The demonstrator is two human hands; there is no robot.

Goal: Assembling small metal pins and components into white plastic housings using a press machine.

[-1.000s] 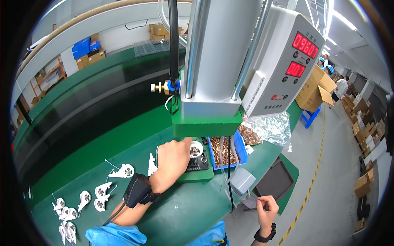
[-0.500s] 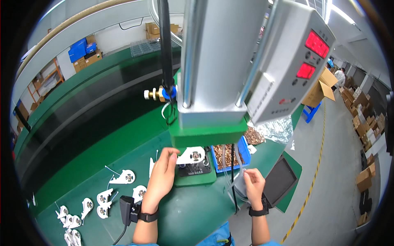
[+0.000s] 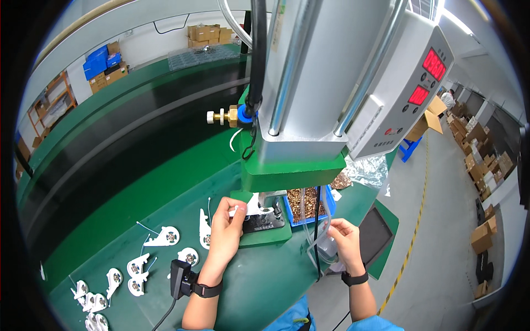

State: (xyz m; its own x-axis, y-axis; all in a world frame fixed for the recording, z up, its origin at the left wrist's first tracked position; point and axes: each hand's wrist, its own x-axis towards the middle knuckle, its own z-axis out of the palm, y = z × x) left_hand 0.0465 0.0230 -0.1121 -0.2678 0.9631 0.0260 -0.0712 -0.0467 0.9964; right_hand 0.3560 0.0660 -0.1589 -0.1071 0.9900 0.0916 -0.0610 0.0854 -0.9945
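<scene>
Lowered metal ram (image 3: 269, 197) over curved white part (image 3: 254, 207)

1. Worktable (image 3: 237, 298): deep green; press block (image 3: 292, 175): brighter green.
2. White part (image 3: 254, 208) — plain, over a black fixture plate (image 3: 266, 222) with pale lettering.
3. Loose parts (image 3: 161, 239): white, with dark-and-metallic round centres.
4. Bin (image 3: 332, 207): bright blue; small pieces (image 3: 303, 205) in it, coppery.
5. Cylinder (image 3: 326, 71): silver; control box (image 3: 398, 113): pale grey, its displays (image 3: 434, 65) glowing red.
6. Wrist straps (image 3: 207, 291): black; sleeve (image 3: 381, 324): bright blue.
7. Floor line (image 3: 411, 243) — yellow and black stripes.
</scene>
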